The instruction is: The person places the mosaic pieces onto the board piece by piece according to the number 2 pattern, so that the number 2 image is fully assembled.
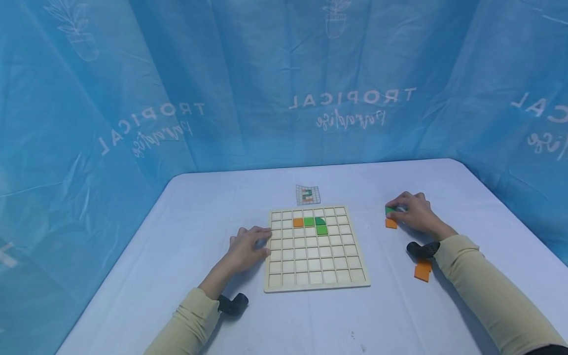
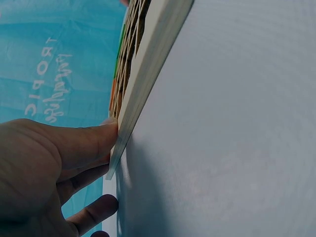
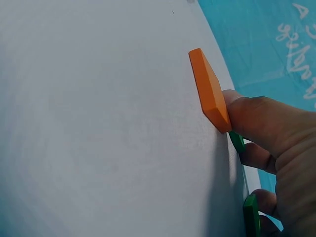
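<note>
Orange tiles [image 1: 391,224] lie by the right hand [image 1: 413,212] pinching a green tile [image 1: 388,210], left hand [image 1: 245,249] spread against the board [image 1: 317,286].

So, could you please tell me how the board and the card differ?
The board is much larger than the card. The board lies nearer the person, while the card lies just beyond its far edge. The left hand touches the board; neither hand touches the card. The board holds four separate tiles, whereas the card shows a small coloured pattern.

Both have a grid, with orange and green on it.
</note>
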Tool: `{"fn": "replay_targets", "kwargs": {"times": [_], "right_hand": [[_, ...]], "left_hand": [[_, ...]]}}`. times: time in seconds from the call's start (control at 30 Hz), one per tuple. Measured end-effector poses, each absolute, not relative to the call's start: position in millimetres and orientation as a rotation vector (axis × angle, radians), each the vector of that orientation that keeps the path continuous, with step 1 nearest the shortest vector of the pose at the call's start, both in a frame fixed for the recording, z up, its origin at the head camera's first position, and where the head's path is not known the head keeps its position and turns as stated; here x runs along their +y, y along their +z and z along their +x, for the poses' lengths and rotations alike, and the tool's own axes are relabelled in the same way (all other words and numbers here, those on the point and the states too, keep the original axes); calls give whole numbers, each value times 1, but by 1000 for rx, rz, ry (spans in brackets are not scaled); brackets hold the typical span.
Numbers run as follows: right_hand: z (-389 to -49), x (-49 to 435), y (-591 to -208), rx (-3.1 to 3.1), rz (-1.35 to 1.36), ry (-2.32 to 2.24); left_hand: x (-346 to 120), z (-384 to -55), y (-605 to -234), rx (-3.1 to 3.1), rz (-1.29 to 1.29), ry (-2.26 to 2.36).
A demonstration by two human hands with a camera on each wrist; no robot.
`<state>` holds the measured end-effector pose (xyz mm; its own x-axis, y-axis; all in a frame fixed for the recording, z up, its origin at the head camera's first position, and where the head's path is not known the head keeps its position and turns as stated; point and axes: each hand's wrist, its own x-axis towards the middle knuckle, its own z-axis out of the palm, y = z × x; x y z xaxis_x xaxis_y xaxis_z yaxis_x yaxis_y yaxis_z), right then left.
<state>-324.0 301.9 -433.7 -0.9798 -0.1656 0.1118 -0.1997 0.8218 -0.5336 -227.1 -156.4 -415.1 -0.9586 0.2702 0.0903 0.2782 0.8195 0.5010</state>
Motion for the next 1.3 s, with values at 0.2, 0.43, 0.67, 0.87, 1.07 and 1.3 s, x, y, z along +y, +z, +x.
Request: {"fn": "replay_targets", "kwargs": {"times": [0.2,0.43,0.67,0.87,1.07,1.3], "right_hand": [[-324,300,-434,-2939,305,868],[-323,300,-433,-2943,304,849],[-319,292,-417,-2911,378,885],[-311,276,-406,-2863,459,991],[-306,258,-403,-2804,535,1045],[-305,236,-405,-2755,624,1063]], "left_hand": [[-157,-226,-413,-2982,-447,-826],[-158,-225,-412,-2986,-453,-851],[-159,-224,-410,-2979,-462,-844],[-159,-224,-410,-2982,-458,-847],[-160,-225,-412,-2975,-469,-849],[-160,-226,-414,-2976,-473,-829]]}}
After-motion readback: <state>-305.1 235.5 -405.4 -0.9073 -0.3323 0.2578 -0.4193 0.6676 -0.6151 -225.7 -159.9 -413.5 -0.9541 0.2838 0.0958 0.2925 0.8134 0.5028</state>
